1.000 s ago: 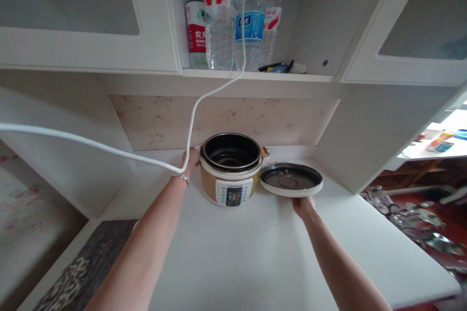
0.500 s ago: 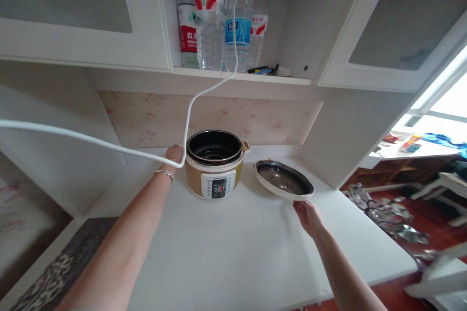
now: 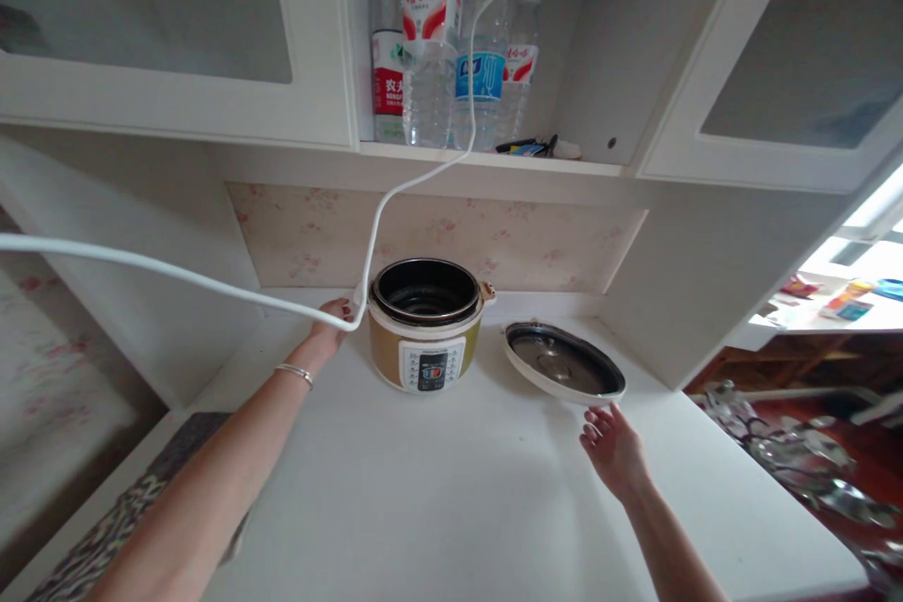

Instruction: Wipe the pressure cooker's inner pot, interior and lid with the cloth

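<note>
Released, the right hand (image 3: 615, 447) has left the lid (image 3: 561, 367), which lies inner side up just beyond its fingertips; the left hand (image 3: 331, 329), also loosened and partly hidden by a white cable (image 3: 141, 261), has drawn off the rice cooker (image 3: 425, 333) just rightward.

Four clear plastic bottles (image 3: 432, 66) with red, white and blue labels stand toward the left end of the white cupboard shelf (image 3: 599, 167), small dark and pale oddments (image 3: 540, 149) lie near its front edge, and a dark patterned cloth (image 3: 187, 442) lies along the white table's (image 3: 423, 489) left edge.
</note>
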The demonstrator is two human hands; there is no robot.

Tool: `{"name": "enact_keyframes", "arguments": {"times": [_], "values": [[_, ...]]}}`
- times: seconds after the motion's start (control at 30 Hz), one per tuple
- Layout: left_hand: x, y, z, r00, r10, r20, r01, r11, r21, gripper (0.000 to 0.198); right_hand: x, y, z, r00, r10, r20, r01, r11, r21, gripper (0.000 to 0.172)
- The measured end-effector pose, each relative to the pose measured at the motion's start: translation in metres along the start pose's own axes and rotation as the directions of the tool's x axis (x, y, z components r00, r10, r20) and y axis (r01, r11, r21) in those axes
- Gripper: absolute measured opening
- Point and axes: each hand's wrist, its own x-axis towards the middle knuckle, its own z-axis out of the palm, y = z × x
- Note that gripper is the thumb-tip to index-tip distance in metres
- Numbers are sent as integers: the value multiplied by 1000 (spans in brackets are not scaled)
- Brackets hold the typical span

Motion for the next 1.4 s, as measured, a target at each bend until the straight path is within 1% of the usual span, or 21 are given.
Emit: {"name": "enact_keyframes", "arguments": {"times": [0.07,0.1,0.13,0.17,0.23,0.27,0.33,0.37,0.43,0.5,0.57,0.6,0.67,0.83,0.87,0.93,1.03,1.1,1.2,1.3,1.4], "values": [[-13,-24,-25,997,12,78,-8,999,-48,10,3,0,-1,1000,-3,26,2,1000,15,22],[-20,-40,-41,987,39,155,-28,997,-75,15,5,0,-2,999,-4,34,3,1000,18,21],[-27,-56,-58,977,59,203,-47,997,-67,20,7,-1,-3,999,-4,39,3,1000,20,20],[-34,-73,-77,970,78,231,-77,997,-12,26,8,-1,-4,999,-1,40,0,1000,20,19],[-43,-103,-120,959,135,248,-186,963,194,34,11,-2,-5,999,11,53,-12,1000,19,18],[-44,-115,-143,952,184,245,-260,909,327,36,13,-3,-5,998,18,62,-19,1000,17,18],[-41,-135,-190,926,324,193,-376,754,539,35,15,-5,-4,997,36,72,-37,999,13,18],[-37,-143,-213,905,383,184,-411,677,610,34,17,-6,-3,997,44,70,-45,999,11,20],[-26,-157,-255,872,455,180,-430,535,728,36,20,-7,-1,997,58,59,-58,998,2,24],[-17,-170,-285,860,468,204,-406,383,830,41,23,-8,2,997,62,56,-62,998,-16,26],[-15,-181,-300,862,450,232,-373,255,892,47,27,-7,7,996,66,66,-63,997,-41,26],[-16,-185,-302,866,437,243,-360,208,909,49,29,-6,10,995,68,70,-65,996,-54,25],[-22,-189,-296,874,412,257,-344,154,926,52,31,-3,16,994,75,82,-69,995,-78,22],[-50,-189,-259,895,387,222,-286,115,951,53,34,8,31,989,74,126,-62,994,-93,14],[-56,-190,-251,895,382,230,-289,104,952,52,35,10,33,990,70,126,-59,994,-88,13],[-66,-192,-239,888,357,291,-339,78,938,49,35,12,33,991,71,117,-62,995,-80,12],[-78,-192,-224,853,305,425,-466,76,882,47,35,11,30,991,88,96,-81,994,-78,11],[-86,-187,-213,830,267,489,-533,129,836,47,34,9,27,993,92,80,-85,993,-86,14],[-101,-173,-190,784,199,588,-621,262,739,44,28,8,22,995,84,57,-77,991,-112,21],[-118,-161,-158,723,166,671,-674,383,632,40,19,12,20,991,108,78,-90,975,-201,16],[-133,-155,-123,698,138,703,-664,491,563,41,6,17,20,989,113,100,-75,943,-326,17]]}}
